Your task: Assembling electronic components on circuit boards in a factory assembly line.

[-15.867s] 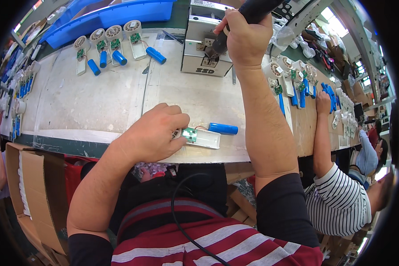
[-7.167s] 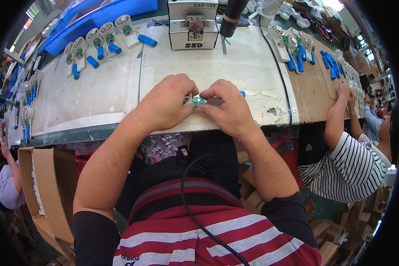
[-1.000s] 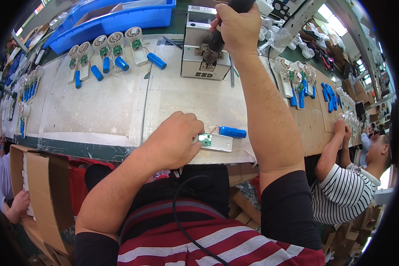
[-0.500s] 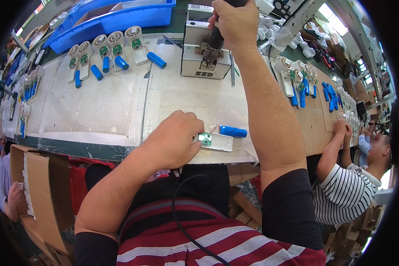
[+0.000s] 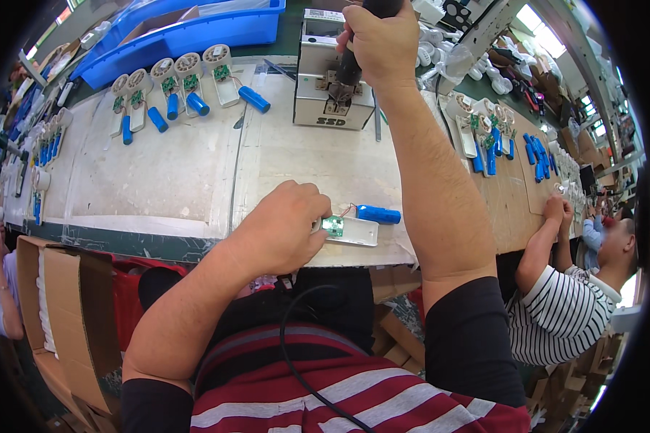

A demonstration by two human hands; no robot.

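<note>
The left hand [image 5: 285,231] is still pressing down on the white housing [image 5: 354,232] at the near edge of the desk [image 5: 195,180], fingers curled over its left end, exactly as 1 second ago; the small green circuit board [image 5: 333,226] and the blue battery cell [image 5: 378,214] wired to it are lying just beside. The right hand [image 5: 374,40] is staying fully closed around the dark tool [image 5: 350,65], its tip now sitting at the grey box unit [image 5: 332,86]. Judging by this, the tool is being readied while the housing waits.
</note>
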